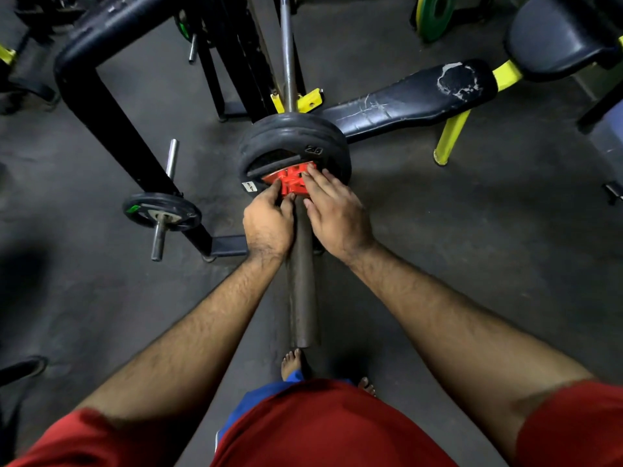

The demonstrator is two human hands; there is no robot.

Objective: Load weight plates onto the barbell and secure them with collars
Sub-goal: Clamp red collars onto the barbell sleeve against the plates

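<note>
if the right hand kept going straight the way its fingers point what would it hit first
The right hand points along the barbell sleeve toward the plates. Its fingertips already touch the red collar, so that blocks it first. Right behind the collar sits the black weight plate, though how tight the collar sits against it is unclear.

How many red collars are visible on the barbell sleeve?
1: the red collar sits against the black plates, held by the left hand and right hand. Others may be hidden.
</note>
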